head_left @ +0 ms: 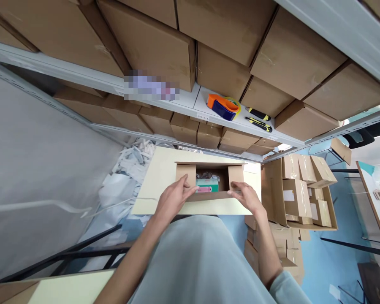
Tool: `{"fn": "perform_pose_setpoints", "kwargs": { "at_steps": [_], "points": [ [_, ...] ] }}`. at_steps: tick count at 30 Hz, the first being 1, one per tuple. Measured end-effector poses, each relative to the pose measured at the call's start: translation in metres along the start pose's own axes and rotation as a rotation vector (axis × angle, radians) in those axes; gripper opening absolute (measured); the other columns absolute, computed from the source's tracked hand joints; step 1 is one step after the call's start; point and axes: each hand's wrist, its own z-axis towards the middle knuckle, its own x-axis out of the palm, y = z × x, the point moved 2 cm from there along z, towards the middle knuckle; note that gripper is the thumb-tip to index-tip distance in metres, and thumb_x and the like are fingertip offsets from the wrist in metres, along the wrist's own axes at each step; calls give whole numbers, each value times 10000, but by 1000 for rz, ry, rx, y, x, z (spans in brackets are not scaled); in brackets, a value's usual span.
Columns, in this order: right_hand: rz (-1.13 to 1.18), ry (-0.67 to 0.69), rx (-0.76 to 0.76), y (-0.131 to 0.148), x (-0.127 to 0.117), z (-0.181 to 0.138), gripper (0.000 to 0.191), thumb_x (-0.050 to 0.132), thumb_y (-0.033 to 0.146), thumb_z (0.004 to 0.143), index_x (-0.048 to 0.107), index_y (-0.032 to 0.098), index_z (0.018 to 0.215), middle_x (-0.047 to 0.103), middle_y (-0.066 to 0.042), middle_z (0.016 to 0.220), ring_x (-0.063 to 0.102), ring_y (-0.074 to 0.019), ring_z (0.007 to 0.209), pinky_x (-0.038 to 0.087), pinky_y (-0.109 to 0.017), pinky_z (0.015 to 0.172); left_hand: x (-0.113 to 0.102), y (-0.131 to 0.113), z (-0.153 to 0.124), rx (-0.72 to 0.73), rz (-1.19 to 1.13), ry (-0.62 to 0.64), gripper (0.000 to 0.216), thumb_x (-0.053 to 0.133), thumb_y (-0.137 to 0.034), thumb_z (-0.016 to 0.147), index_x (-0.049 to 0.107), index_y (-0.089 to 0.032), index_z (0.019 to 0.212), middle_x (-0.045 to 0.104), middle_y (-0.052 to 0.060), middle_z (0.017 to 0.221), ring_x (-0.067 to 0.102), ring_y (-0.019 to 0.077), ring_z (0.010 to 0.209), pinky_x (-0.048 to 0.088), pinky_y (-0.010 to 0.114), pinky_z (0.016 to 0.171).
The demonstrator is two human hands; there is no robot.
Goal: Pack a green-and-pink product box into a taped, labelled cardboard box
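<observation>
An open cardboard box (209,197) sits on a pale board (160,177) in front of me. A green and pink packet (206,185) lies inside it. My left hand (174,197) rests on the box's left flap, fingers pressed along its edge. My right hand (245,196) lies on the right flap and near rim, fingers curled over the cardboard. Both side flaps stand partly folded inward.
Metal shelves (190,99) hold many closed cartons. An orange and blue tape dispenser (223,106) and two yellow-black utility knives (259,119) lie on the shelf above. A larger carton (304,194) of small boxes stands at right. White paper scraps (126,169) lie at left.
</observation>
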Motion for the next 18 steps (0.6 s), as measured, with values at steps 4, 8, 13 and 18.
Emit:
{"fn": "perform_pose_setpoints", "kwargs": {
  "at_steps": [4, 8, 13, 18],
  "points": [
    [-170, -225, 62, -2, 18, 30, 793, 796, 515, 1005, 521, 122, 1636, 735, -245, 1414, 677, -406, 1358, 528, -554, 1182, 7, 0, 18, 73, 135, -422, 1052, 614, -729, 1024, 358, 67, 1663, 563, 413, 1569, 577, 497, 1498, 497, 576, 1216],
    [-244, -511, 36, -5, 30, 39, 1241, 899, 530, 917, 138, 94, 1795, 289, -364, 1794, 376, -487, 1657, 440, -629, 1278, 10, -2, 22, 282, 182, -512, 914, 621, -610, 1071, 328, -41, 1723, 405, 381, 1732, 413, 462, 1649, 425, 587, 1292],
    [-214, -537, -50, -18, 28, 32, 954, 841, 553, 970, 394, 182, 1728, 250, -298, 1834, 288, -458, 1711, 430, -654, 1288, 2, 9, 12, 377, 140, -506, 600, 661, -502, 1079, 606, -155, 1566, 621, 260, 1589, 519, 414, 1571, 460, 576, 1276],
    [-46, -543, -65, -39, 35, 19, 404, 589, 521, 1124, 818, 205, 1228, 580, -207, 1660, 450, -384, 1631, 442, -619, 1295, 9, 26, -4, 309, -17, -476, 264, 638, -444, 1094, 813, -253, 1146, 775, 132, 1281, 667, 354, 1360, 550, 541, 1183]
  ]
}}
